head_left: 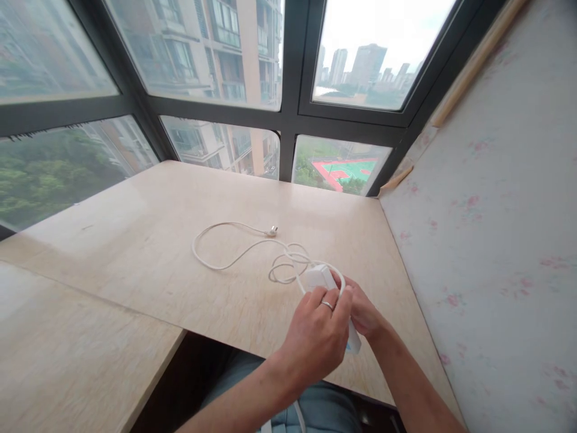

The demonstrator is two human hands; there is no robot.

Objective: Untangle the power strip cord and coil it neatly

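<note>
A white power strip (319, 277) is held at a tilt over the near edge of the tabletop, its middle covered by my hands. My left hand (319, 325), with a ring on one finger, lies across it, fingers closed on a loop of the white cord (228, 264). Behind it my right hand (360, 307) wraps the strip's right side; most of its fingers are hidden. The cord lies in loose coils just beyond the strip and sweeps left in a wide curve. Its plug (271, 231) rests on the table, prongs showing.
The pale tabletop (148, 240) runs up to dark-framed windows (291, 90). A flower-papered wall (487, 258) bounds the right side. At the near left is a second board (81, 349), with a dark gap beside it. My lap (315, 409) is below, crossed by a white cord.
</note>
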